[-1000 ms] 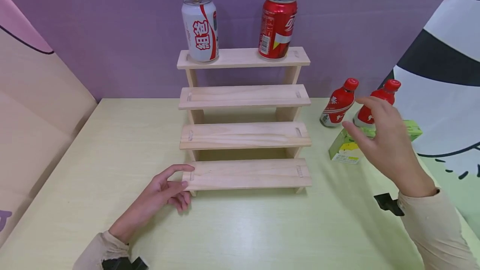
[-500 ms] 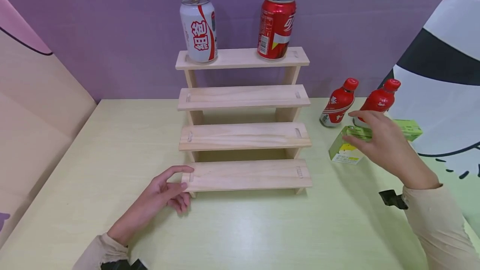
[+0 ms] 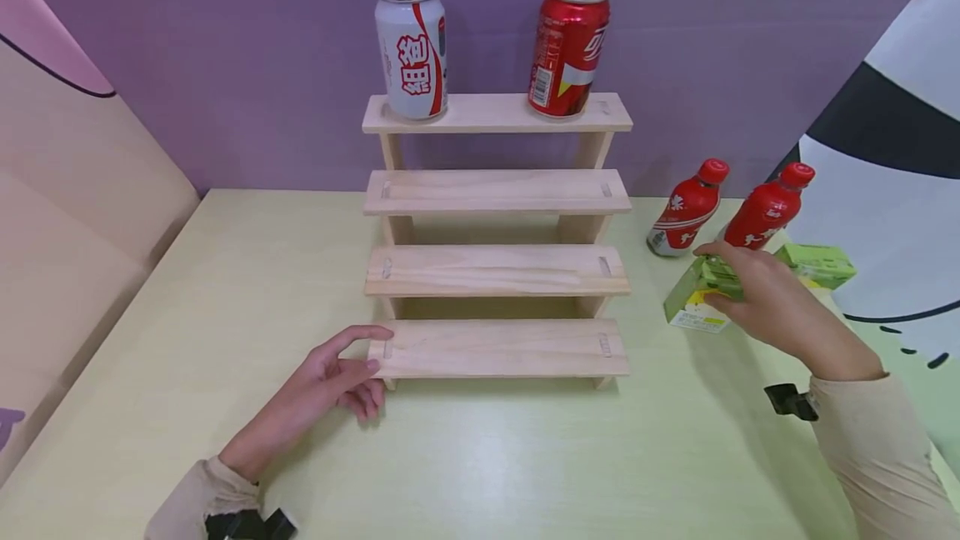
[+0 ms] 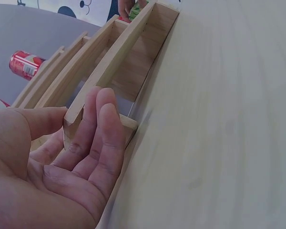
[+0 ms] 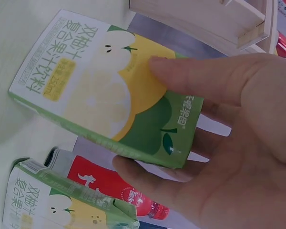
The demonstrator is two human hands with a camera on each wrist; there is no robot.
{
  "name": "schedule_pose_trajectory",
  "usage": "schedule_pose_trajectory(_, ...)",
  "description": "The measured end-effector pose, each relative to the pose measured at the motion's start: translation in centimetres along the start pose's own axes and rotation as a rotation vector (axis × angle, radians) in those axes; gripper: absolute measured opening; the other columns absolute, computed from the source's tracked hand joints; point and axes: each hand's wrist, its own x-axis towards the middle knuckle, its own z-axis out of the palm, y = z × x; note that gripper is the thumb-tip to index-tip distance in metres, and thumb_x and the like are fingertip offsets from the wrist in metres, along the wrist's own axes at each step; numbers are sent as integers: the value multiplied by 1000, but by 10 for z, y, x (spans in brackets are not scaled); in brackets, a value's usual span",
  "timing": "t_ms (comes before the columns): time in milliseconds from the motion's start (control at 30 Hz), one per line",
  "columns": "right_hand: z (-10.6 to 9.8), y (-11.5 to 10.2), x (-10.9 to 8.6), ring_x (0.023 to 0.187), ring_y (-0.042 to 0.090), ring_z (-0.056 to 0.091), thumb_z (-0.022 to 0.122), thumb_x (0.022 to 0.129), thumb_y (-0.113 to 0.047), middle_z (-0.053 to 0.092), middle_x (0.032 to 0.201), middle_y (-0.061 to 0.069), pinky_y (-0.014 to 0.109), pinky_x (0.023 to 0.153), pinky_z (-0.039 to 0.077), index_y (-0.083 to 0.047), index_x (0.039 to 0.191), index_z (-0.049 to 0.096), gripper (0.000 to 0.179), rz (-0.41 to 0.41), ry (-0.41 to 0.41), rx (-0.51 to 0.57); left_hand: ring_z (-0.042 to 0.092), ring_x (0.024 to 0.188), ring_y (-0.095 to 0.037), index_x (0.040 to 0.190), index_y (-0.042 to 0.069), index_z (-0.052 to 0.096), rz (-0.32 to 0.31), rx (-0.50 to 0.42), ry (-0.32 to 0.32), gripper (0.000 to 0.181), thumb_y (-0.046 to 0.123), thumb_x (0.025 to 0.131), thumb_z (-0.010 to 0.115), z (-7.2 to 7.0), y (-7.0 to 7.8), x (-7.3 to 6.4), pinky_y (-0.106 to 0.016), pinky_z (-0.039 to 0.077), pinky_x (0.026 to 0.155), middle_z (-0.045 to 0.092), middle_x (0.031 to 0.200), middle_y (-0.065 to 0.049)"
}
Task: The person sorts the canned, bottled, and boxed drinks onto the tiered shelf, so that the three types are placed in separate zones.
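Note:
A four-step wooden display stand (image 3: 502,348) rests on the table. My left hand (image 3: 322,382) holds the left end of its lowest step; in the left wrist view the thumb is at the board's edge, with fingers round the other side. At the right, my right hand (image 3: 776,311) grips a green juice carton (image 3: 697,319) near its top. In the right wrist view, the thumb (image 5: 195,78) lies on the printed face of that juice carton (image 5: 95,90), and the other fingers go behind it. The carton's back is hidden.
A second juice carton (image 3: 821,265) stands just right of the gripped one. Two red bottles (image 3: 684,211) are close behind the cartons. On the top step stand a white can (image 3: 412,61) and a red can (image 3: 567,57). A purple backdrop (image 3: 300,65) rises behind.
My right hand has come down from above the cartons, and its thumb and fingers have closed on the nearer one. The left hand keeps its place on the stand.

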Motion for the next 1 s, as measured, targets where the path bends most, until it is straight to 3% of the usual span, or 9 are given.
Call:
schedule_pose_trajectory(133,0,2,-1,112,47,51,79,79,2,57,125,29,67,86,48,2,136,47,65,-32,6,-7,67,71,-30,146,12,39,0,2,-1,42,16,106,51,0,1,1,-46,60,65,64,86,-33)
schedule_pose_trajectory(333,1,2,0,114,47,47,74,79,7,55,127,30,68,87,47,2,138,45,66,-13,-20,-1,67,71,-30,146,13,39,-14,3,3,42,17,106,51,0,2,1,-46,60,66,64,87,-34)
schedule_pose_trajectory(1000,-2,4,-1,115,47,46,76,80,5,54,129,29,68,88,44,-2,140,47,67,-8,-36,0,67,71,-30,146,14,39,-27,3,5,42,18,106,51,1,1,0,-46,60,66,65,86,-31)
